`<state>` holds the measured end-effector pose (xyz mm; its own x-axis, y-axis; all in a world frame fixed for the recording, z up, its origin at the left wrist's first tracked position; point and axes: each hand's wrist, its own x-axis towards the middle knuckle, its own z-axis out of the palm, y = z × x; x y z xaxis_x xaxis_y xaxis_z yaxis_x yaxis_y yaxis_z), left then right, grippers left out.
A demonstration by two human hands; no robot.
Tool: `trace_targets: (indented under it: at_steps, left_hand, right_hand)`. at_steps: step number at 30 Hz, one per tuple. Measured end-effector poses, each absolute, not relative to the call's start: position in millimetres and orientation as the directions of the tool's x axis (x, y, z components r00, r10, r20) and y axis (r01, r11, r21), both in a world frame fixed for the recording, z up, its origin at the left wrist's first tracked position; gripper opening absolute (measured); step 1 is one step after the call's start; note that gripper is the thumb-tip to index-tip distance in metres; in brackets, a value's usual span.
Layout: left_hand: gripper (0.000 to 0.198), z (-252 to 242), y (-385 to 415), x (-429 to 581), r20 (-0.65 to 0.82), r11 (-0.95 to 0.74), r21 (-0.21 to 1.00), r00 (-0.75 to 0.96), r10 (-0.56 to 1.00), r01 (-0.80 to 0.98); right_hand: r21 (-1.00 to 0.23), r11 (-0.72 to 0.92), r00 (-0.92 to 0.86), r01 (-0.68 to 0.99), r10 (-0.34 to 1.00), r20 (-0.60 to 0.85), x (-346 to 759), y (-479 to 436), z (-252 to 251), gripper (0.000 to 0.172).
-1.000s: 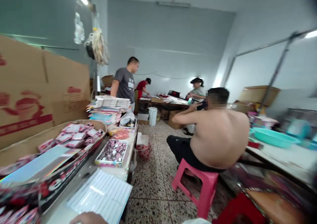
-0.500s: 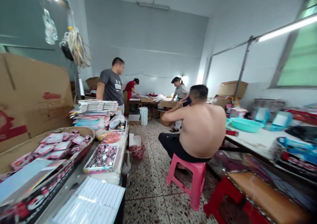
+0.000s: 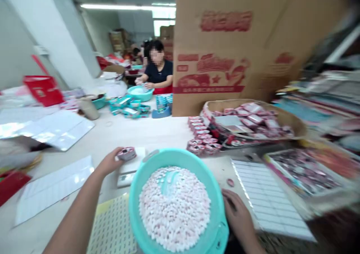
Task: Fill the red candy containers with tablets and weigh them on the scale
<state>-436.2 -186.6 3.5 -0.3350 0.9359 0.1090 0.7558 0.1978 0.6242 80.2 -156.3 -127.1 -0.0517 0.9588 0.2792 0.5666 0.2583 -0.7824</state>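
My left hand (image 3: 111,162) is closed on a small pink-and-dark tin (image 3: 128,153). The tin is over a white flat device, like a small digital scale (image 3: 132,168); contact between them is unclear. In front of me stands a turquoise basin (image 3: 134,205) with many small white and pale pink pieces, like candies (image 3: 180,216). Beside its right rim is my right hand (image 3: 239,218), fingers apart and slightly bent, blurred, with nothing seen in them. A small pink oval piece (image 3: 230,182) lies just above that hand.
Rows of pink tins (image 3: 201,138) stand beyond the basin, next to a carton (image 3: 298,128) of packs. A sticker sheet (image 3: 112,224) lies at left, a lined white sheet (image 3: 270,194) at right. Across the table a person (image 3: 159,70) works at another basin, beside a tall cardboard panel (image 3: 213,51).
My view has swung from the room and a seated person to the worktable. Both my hands and the turquoise basin of white pieces are now visible; the left hand holds a tin.
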Motion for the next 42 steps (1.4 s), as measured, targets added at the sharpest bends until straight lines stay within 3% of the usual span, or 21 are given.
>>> trace_targets:
  at_steps: [6,15,23,28,32,37,42]
  left_hand:
    - [0.053,-9.6,-186.2,-451.1,0.028,0.210,0.659,-0.302,0.953,0.722]
    - [0.052,-15.5,-195.2,-442.4,0.050,0.193,0.720,-0.327,0.944,0.667]
    - [0.103,-23.9,-229.1,-438.8,0.076,0.284,0.809,-0.570,0.818,0.514]
    - [0.079,-52.6,-291.5,-448.7,0.008,0.363,0.877,-0.766,0.642,0.314]
    - [0.055,-74.5,-318.3,-460.1,-0.035,0.315,0.935,-0.844,0.536,0.161]
    - [0.050,-74.6,-318.0,-461.7,-0.033,0.219,0.972,-0.868,0.496,0.088]
    - [0.048,-67.9,-318.7,-450.7,-0.050,0.233,0.969,-0.855,0.516,0.084]
  right_hand:
    - [-0.753,0.224,-0.088,0.619,0.972,0.217,77.6,-168.9,-117.7,0.045]
    - [-0.723,0.199,-0.119,0.662,0.980,0.160,75.5,-165.1,-106.1,0.050]
    - [-0.730,0.065,-0.058,0.680,0.998,0.034,67.8,-171.0,-90.6,0.050]
    - [-0.735,0.098,-0.068,0.671,0.995,0.071,69.3,-170.7,-94.0,0.048]
    - [-0.705,0.144,-0.103,0.694,0.990,0.101,72.7,-169.8,-98.2,0.045]
    - [-0.683,0.185,-0.124,0.706,0.983,0.138,74.6,-169.2,-101.5,0.042]
    - [-0.690,0.188,-0.116,0.699,0.982,0.149,76.9,-170.4,-105.0,0.037]
